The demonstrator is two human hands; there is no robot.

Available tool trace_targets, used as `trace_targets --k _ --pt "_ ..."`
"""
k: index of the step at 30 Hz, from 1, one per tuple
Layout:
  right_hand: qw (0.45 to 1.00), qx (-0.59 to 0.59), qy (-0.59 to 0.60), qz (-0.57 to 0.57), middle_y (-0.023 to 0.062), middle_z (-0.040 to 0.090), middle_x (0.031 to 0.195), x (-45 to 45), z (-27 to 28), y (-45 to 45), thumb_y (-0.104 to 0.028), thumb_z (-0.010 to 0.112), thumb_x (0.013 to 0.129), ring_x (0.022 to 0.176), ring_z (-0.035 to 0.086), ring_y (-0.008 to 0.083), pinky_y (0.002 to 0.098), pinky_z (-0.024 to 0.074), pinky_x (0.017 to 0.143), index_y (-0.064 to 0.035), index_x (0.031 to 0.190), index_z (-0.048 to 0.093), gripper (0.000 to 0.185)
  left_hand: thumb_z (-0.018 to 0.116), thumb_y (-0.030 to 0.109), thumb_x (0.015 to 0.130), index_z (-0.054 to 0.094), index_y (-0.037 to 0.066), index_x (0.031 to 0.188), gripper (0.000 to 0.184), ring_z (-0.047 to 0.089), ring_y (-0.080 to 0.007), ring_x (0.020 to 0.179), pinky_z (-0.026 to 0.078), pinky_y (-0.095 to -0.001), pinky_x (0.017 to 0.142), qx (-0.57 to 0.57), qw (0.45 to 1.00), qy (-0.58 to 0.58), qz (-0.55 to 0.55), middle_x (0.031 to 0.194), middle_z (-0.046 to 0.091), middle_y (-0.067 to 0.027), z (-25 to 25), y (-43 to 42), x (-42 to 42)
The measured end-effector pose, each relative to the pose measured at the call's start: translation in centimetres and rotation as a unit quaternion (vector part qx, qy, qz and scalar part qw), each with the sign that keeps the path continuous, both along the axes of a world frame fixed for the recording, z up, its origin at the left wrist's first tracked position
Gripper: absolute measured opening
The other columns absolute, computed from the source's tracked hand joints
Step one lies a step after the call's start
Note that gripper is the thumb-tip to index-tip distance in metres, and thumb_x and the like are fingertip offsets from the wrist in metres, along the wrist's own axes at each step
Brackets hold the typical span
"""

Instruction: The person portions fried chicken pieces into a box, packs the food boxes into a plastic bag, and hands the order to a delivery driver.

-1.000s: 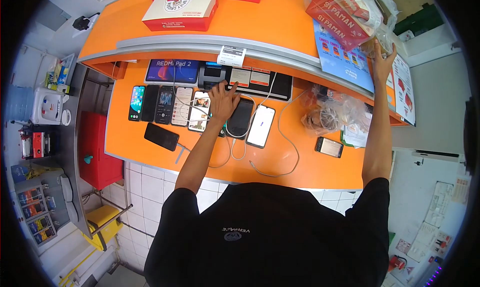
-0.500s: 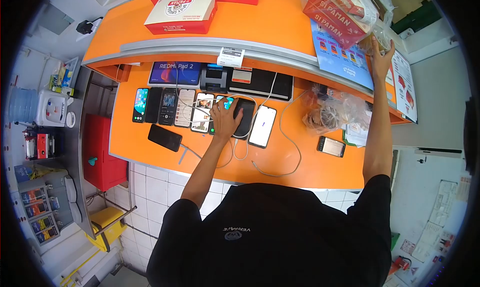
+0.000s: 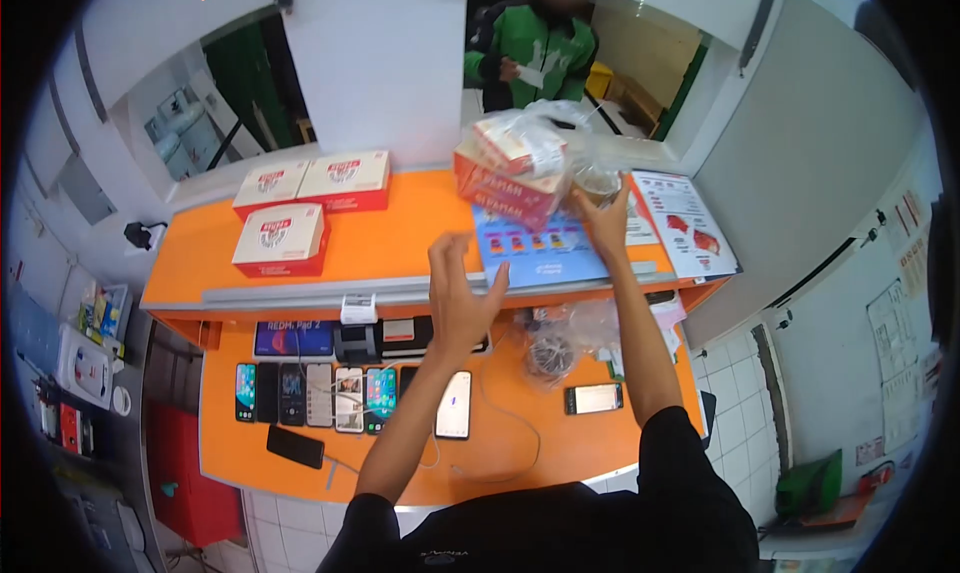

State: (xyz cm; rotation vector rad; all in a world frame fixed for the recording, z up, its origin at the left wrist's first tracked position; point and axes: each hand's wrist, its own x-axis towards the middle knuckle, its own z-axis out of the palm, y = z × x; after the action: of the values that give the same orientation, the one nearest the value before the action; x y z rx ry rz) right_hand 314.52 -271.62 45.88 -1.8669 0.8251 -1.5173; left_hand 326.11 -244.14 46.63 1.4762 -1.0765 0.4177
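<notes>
My right hand [image 3: 605,218] closes round a see-through plastic bag [image 3: 597,181] with a round, cup-like item inside. Against it, on the upper shelf, stand red-and-cream food boxes [image 3: 508,178] in a thin plastic bag. My left hand [image 3: 462,293] is raised in front of the shelf edge, fingers apart and holding nothing. Beneath it, a phone with a white screen [image 3: 454,405] lies on the orange desk, at the end of a row of several phones [image 3: 320,395]. A blue menu sheet [image 3: 545,251] lies under the bagged boxes.
Beyond the counter window stands a person in a green jacket [image 3: 535,48] holding a pale slip. More food boxes [image 3: 282,238] sit at the shelf's left. White cables [image 3: 535,433] trail over the desk. A plastic-wrapped bundle [image 3: 550,353] and another phone [image 3: 594,399] lie at right.
My left hand has lifted off the phones and come up toward the shelf. The view has tilted up, bringing the window and person into sight. My right hand stays at the bag.
</notes>
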Motion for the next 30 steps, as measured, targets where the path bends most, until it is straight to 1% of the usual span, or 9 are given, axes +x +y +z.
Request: trace_targets --k 2,5,9,12,24,25,26,28,30 --pt "0.997 0.060 -0.011 0.045 0.0257 0.044 0.139 -0.2 0.2 0.3 -0.026 0.086 0.071 0.128 0.047 0.0327 0.0384 0.0373 0.108 0.0038 0.145 0.027 0.099 0.081 0.033 0.076 0.034 -0.004 0.141 0.088 0.048 -0.0423 0.122 0.044 -0.0465 0.099 0.138 0.988 0.064 -0.030 0.132 0.043 -0.0260 2.6 -3.3 1.1" --pt "0.996 0.071 0.025 0.053 0.0263 0.050 0.133 -0.7 1.5 -0.3 -0.022 0.085 0.071 0.125 0.051 0.0332 0.0385 0.0415 0.105 0.0024 0.144 0.028 0.096 0.083 0.042 0.071 0.014 -0.007 0.149 0.115 0.044 -0.0435 0.129 0.044 -0.0456 0.102 0.246 0.963 0.096 -0.047 0.143 0.035 -0.0302 1.5 -7.8 2.3" --pt "0.993 0.053 0.072 0.080 0.0269 0.057 0.127 -1.0 1.4 -3.9 -0.023 0.086 0.070 0.119 0.058 0.0359 0.0398 0.0466 0.099 0.0015 0.141 0.028 0.095 0.084 0.047 0.069 0.007 -0.010 0.149 0.124 0.045 -0.0439 0.129 0.045 -0.0448 0.102 0.239 0.963 0.106 -0.062 0.148 0.027 -0.0321 -2.3 -12.9 2.3" --pt "0.992 0.050 0.071 0.093 0.0265 0.057 0.127 0.2 0.2 -6.5 -0.023 0.086 0.069 0.120 0.058 0.0366 0.0396 0.0469 0.099 0.0014 0.140 0.028 0.095 0.084 0.047 0.069 0.008 -0.010 0.148 0.124 0.048 -0.0418 0.127 0.046 -0.0438 0.101 0.229 0.952 0.194 -0.065 0.148 0.025 -0.0318 0.3 -13.3 0.1" --pt "0.994 0.062 0.057 0.070 0.0271 0.056 0.129 1.0 -0.1 -8.0 -0.021 0.085 0.071 0.120 0.058 0.0341 0.0380 0.0467 0.099 0.0008 0.145 0.020 0.100 0.084 0.026 0.076 0.023 -0.004 0.148 0.099 0.051 -0.0333 0.127 0.053 -0.0386 0.092 0.161 0.974 0.142 -0.067 0.144 0.039 -0.0268 -2.8 -16.4 -0.1" --pt "0.995 0.058 0.054 0.066 0.0271 0.055 0.130 1.2 -0.5 -8.0 -0.019 0.085 0.071 0.121 0.057 0.0341 0.0377 0.0462 0.100 -0.0003 0.147 0.017 0.103 0.082 0.022 0.078 0.039 -0.001 0.138 0.077 0.058 -0.0270 0.116 0.055 -0.0350 0.083 0.143 0.985 0.090 -0.018 0.136 0.047 -0.0205 -2.8 -16.3 -0.3" --pt "0.995 0.051 0.049 0.064 0.0272 0.054 0.132 1.3 -0.3 -7.8 -0.017 0.085 0.070 0.122 0.056 0.0342 0.0374 0.0456 0.100 -0.0015 0.148 0.015 0.106 0.082 0.022 0.078 0.039 -0.001 0.138 0.077 0.058 -0.0270 0.116 0.055 -0.0350 0.083 0.138 0.986 0.095 -0.024 0.136 0.047 -0.0205 -2.0 -15.7 -0.9" --pt "0.994 0.076 0.039 0.072 0.0269 0.052 0.134 1.1 0.5 -7.0 -0.015 0.084 0.070 0.123 0.055 0.0345 0.0377 0.0447 0.101 -0.0020 0.149 0.016 0.104 0.080 0.019 0.080 0.055 0.002 0.111 0.044 0.063 -0.0190 0.094 0.052 -0.0322 0.069 0.093 0.986 0.100 -0.100 0.113 0.058 -0.0126 -0.5 -13.7 -2.7" --pt "0.990 0.108 0.033 0.083 0.0266 0.050 0.136 0.9 0.0 -6.5 -0.012 0.083 0.071 0.125 0.054 0.0348 0.0381 0.0437 0.103 -0.0026 0.149 0.017 0.103 0.077 0.016 0.081 0.054 0.004 0.080 0.027 0.058 -0.0158 0.068 0.045 -0.0317 0.059 0.055 0.970 0.168 -0.165 0.079 0.058 -0.0063 1.5 -9.7 -6.2"
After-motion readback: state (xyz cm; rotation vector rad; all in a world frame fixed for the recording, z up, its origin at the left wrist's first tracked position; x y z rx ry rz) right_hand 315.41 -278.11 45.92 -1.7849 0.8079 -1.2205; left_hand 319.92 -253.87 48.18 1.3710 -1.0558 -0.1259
